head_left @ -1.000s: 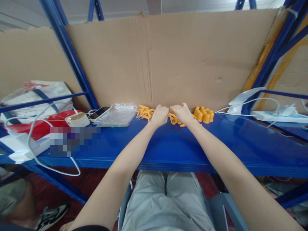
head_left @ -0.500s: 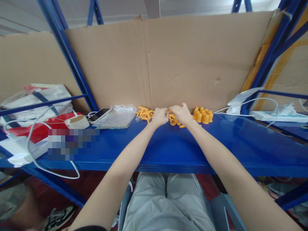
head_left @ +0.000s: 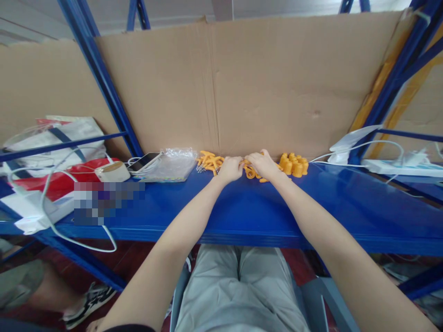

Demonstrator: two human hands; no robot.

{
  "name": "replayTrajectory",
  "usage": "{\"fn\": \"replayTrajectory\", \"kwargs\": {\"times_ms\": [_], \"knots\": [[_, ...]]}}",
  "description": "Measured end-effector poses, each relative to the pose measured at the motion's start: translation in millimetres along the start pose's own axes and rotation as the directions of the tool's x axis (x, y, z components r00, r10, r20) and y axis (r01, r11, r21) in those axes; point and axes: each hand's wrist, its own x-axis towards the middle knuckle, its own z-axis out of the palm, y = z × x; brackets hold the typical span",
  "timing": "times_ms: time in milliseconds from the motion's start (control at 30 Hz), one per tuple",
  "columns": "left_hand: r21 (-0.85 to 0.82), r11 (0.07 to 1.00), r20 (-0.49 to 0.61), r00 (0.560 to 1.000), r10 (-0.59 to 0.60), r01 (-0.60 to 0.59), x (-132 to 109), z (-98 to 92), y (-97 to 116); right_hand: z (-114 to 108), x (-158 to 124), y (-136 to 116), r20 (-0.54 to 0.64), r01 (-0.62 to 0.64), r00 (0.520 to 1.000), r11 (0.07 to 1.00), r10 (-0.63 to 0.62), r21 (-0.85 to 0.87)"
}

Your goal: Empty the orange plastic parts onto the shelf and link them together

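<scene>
Both arms reach across the blue shelf (head_left: 242, 207) to its back edge by the cardboard wall. My left hand (head_left: 230, 168) is curled, fingers pinched on a small orange plastic piece. My right hand (head_left: 263, 163) is closed too, its fingertips meeting the left hand's on the same small orange part over a heap of orange ring-shaped pieces (head_left: 249, 174). A pile of thin orange sticks (head_left: 208, 161) lies just left of my left hand. A cluster of orange cup-shaped caps (head_left: 293, 165) stands just right of my right hand.
A clear plastic bag (head_left: 171, 164) and a phone (head_left: 143, 161) lie left of the parts. Further left are a white charger with cables (head_left: 31, 216), a small round box (head_left: 111, 171) and red and white bags. A power strip (head_left: 401, 167) sits at right. Another person's leg and shoe (head_left: 83, 299) show below left.
Hands stay together at the orange parts, with only slight finger movement. The view shifted a little; the other person's shoe moved.
</scene>
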Motion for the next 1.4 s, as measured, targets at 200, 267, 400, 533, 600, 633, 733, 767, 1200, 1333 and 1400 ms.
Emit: {"fn": "replayTrajectory", "kwargs": {"times_ms": [200,267,400,533,600,633,733,767,1200,1333,1400], "knots": [[0.236,0.935,0.022,0.964,0.266,-0.264,-4,-2.1,-3,0,-2,-2,0.096,-0.042,0.995,0.998,0.037,0.047],[0.256,0.933,0.024,0.967,0.254,-0.251,-3,-2.8,-1,0,-2,-3,0.093,-0.064,0.994,0.997,0.060,0.041],[0.253,0.954,0.026,0.987,0.160,-0.162,-3,-7.5,6,-3,0,-4,0.018,-0.061,0.998,0.998,0.061,0.017],[0.193,0.974,0.033,0.993,0.115,-0.119,-2,-13.7,9,-4,1,-3,-0.035,-0.040,0.999,0.999,0.040,-0.007],[0.171,0.980,0.027,0.994,0.102,-0.105,-1,-15.5,10,-4,1,-1,-0.051,-0.030,0.998,0.999,0.029,-0.021],[0.162,0.982,0.023,0.995,0.096,-0.099,0,-16.0,10,-4,0,0,-0.057,-0.025,0.998,0.999,0.024,-0.029],[0.125,0.990,0.019,0.997,0.069,-0.071,1,-16.8,11,-3,0,3,-0.070,-0.012,0.998,0.999,0.009,-0.047],[0.111,0.992,0.021,0.998,0.055,-0.057,2,-16.8,11,-3,0,3,-0.075,-0.008,0.997,0.999,0.004,-0.050],[-0.316,0.915,0.158,0.965,-0.208,0.249,13,-16.4,2,3,-2,4,-0.082,0.068,0.994,0.995,-0.073,-0.071],[-0.350,0.894,0.200,0.954,-0.222,0.281,10,-15.0,-1,4,-2,3,-0.064,0.085,0.994,0.995,-0.088,-0.061],[-0.267,0.938,0.135,0.972,-0.190,0.220,5,-13.6,-3,4,-2,1,-0.059,0.087,0.994,0.995,-0.090,-0.055]]}}
